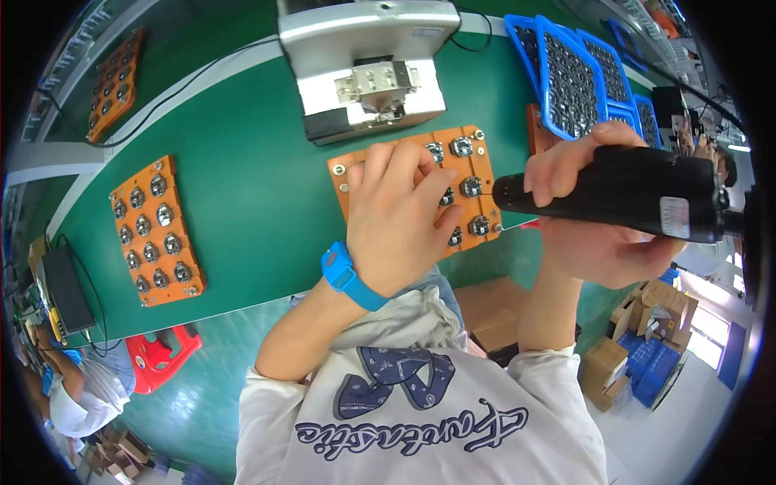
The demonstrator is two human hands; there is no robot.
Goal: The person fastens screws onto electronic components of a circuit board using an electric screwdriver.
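An orange fixture board (411, 144) lies in front of me, with rows of small black-and-silver metal parts set in it. My left hand (396, 206) rests palm down over its middle, thumb and fingers bent and apart. It covers several of the parts, and its fingertips are partly hidden. In my right hand (602, 250) is a black electric screwdriver (638, 190), held nearly level, with fingers wrapped round its body. The thin bit points left at a metal part (471, 187) in the board's right column. Whether the bit touches that part I cannot tell.
A silver-grey machine (368, 40) with a metal clamp stands behind the board. At left lies a second filled orange board (159, 230) on the green table (242, 186). Blue trays (572, 81) of small parts are at the far right. A person (89, 396) sits at lower left.
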